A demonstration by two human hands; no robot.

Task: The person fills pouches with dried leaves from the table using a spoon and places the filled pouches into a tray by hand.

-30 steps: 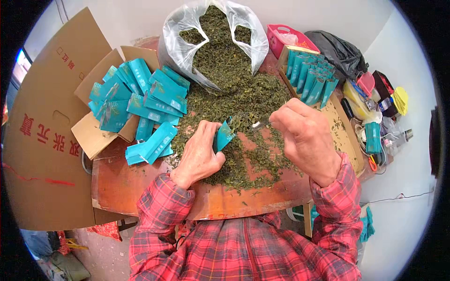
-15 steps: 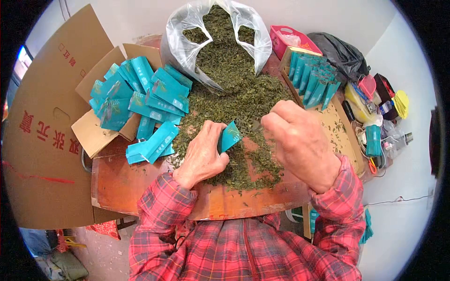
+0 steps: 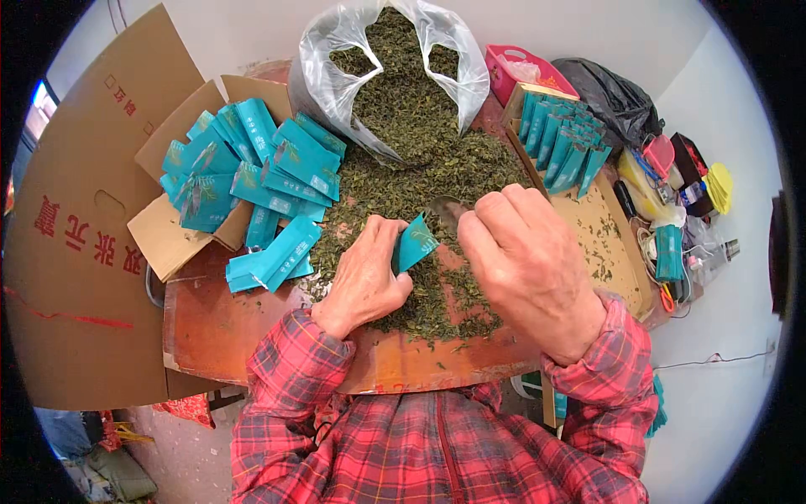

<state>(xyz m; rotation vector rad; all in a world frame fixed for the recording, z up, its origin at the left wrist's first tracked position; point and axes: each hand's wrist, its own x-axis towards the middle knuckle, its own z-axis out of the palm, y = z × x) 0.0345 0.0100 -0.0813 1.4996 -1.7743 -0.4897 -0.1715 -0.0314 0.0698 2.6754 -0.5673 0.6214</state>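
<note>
My left hand point(image 3: 365, 273) is closed around a small teal packet point(image 3: 416, 244) above the near part of the leaf pile. The packet's upper end sticks out to the right of my fingers, tilted. My right hand point(image 3: 531, 265) is closed on a metal spoon point(image 3: 450, 207), whose bowl points left over the loose dried tea leaves point(image 3: 445, 176). Most of the spoon's handle is hidden in my fist. The spoon is a short way above and right of the packet.
Behind the leaves stands an open clear plastic bag point(image 3: 323, 84) of tea. More teal packets point(image 3: 290, 172) overflow a cardboard box point(image 3: 172, 239) at left. At right, a cardboard tray point(image 3: 617, 252) holds upright packets point(image 3: 558, 139). A pink basket point(image 3: 504, 71) and black bag point(image 3: 617, 97) stand behind.
My right hand has shifted slightly right and turned, and the spoon's bowl now shows more clearly to its left. My left hand and the packet have barely moved.
</note>
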